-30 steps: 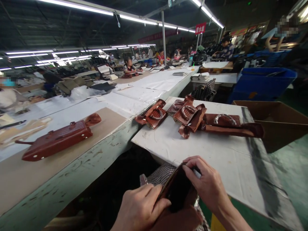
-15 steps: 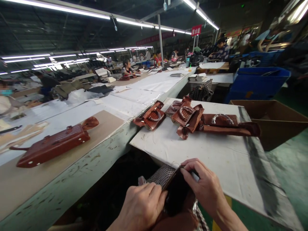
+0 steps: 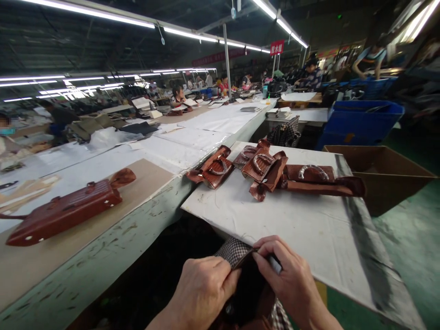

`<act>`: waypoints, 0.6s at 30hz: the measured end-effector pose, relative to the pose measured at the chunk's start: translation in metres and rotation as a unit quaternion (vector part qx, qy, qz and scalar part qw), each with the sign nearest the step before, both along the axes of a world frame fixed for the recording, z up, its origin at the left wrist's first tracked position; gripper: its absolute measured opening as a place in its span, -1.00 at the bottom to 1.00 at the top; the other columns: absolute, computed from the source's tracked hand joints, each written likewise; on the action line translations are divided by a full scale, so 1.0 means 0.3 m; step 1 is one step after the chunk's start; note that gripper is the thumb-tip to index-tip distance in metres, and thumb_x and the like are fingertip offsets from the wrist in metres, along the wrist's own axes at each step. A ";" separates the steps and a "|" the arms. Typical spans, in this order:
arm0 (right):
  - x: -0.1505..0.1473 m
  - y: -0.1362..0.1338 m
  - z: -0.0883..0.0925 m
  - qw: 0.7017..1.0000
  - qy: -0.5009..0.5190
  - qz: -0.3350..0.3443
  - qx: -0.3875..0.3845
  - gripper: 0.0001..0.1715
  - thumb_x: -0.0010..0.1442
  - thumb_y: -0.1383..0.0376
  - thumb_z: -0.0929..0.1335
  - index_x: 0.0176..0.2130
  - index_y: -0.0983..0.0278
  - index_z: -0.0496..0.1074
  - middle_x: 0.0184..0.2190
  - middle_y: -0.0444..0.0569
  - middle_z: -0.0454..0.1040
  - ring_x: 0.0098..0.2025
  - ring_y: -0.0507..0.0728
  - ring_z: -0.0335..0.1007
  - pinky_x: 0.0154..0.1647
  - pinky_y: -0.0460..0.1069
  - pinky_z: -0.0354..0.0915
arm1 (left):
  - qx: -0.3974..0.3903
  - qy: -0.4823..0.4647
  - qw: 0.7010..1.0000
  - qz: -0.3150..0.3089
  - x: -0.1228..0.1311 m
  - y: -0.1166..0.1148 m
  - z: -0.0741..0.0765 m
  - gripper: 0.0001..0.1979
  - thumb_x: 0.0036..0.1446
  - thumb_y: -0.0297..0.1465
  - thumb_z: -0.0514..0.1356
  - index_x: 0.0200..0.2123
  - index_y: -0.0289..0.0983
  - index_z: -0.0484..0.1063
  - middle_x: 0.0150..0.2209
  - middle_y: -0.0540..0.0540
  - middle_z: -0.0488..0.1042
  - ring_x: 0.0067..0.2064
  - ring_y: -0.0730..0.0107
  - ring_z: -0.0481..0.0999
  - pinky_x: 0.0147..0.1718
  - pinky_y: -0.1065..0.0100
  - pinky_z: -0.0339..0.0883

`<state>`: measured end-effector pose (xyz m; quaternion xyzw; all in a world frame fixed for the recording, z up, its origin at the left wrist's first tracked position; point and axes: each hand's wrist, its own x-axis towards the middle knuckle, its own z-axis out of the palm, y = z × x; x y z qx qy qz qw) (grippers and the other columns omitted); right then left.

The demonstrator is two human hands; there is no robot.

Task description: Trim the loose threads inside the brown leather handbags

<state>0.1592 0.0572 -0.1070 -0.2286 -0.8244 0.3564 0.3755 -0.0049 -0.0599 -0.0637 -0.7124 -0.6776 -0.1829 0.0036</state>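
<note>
Close to my body, both hands grip the top edge of a brown leather bag (image 3: pixel 252 282), whose dark inside faces up toward me. My left hand (image 3: pixel 206 286) is closed on the near left part of the rim, thumb toward the opening. With thumb and fingers pinched, my right hand (image 3: pixel 287 270) holds the far right part of the same rim. Something pale shows under the right fingers, too hidden to name. Black-and-white checked cloth (image 3: pixel 231 250) lies behind the bag. The bag's lower part is out of sight.
Several brown bag pieces with wrapped handles (image 3: pixel 263 167) lie on the white side table (image 3: pixel 292 220). A longer brown bag (image 3: pixel 68 206) rests on the main table at left. A cardboard box (image 3: pixel 378 183) and blue bin (image 3: pixel 364 121) stand at right. Co-workers sit farther back.
The view has shifted slightly, so the tables and bags sit a little further left. My hands have come slightly closer together along the bag's rim, both still gripping it.
</note>
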 end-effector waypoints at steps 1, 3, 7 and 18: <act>-0.001 -0.006 0.002 1.000 0.004 0.006 0.005 -0.89 0.27 0.38 0.30 -0.33 0.21 0.30 -0.26 -0.08 0.47 -0.23 0.05 0.48 -0.22 -0.10 0.37 | -0.001 -0.009 1.000 -0.005 0.002 0.007 0.004 -0.70 0.31 -0.41 0.06 -0.50 -0.26 0.40 -0.56 0.01 0.44 -0.55 0.39 0.45 -0.58 0.38 0.21; -0.004 -0.020 0.007 1.000 0.014 0.016 0.015 -0.88 0.26 0.41 0.30 -0.32 0.21 0.29 -0.27 -0.09 0.47 -0.25 0.04 0.48 -0.23 -0.10 0.37 | 0.001 -0.026 0.999 -0.020 0.009 0.022 0.012 -0.77 0.32 -0.43 0.04 -0.33 -0.28 0.47 -0.47 -0.03 0.48 -0.46 0.36 0.50 -0.52 0.40 0.30; -0.006 -0.036 0.022 0.999 0.030 0.026 0.018 -0.85 0.25 0.45 0.28 -0.32 0.21 0.28 -0.28 -0.09 0.46 -0.25 0.03 0.47 -0.22 -0.10 0.37 | 0.021 -0.048 0.998 -0.044 0.021 0.047 0.022 -0.76 0.34 -0.48 -0.02 -0.22 -0.30 0.46 -0.41 -0.07 0.48 -0.41 0.35 0.49 -0.48 0.42 0.34; 0.028 0.022 0.054 0.990 0.003 0.136 0.021 -0.79 0.19 0.55 0.30 -0.26 0.25 0.33 -0.17 -0.03 0.46 -0.16 0.03 0.47 -0.15 -0.12 0.37 | 0.020 -0.089 0.995 -0.033 0.019 0.046 0.006 -0.72 0.32 -0.51 -0.01 -0.33 -0.30 0.47 -0.47 -0.05 0.41 -0.46 0.38 0.40 -0.52 0.41 0.26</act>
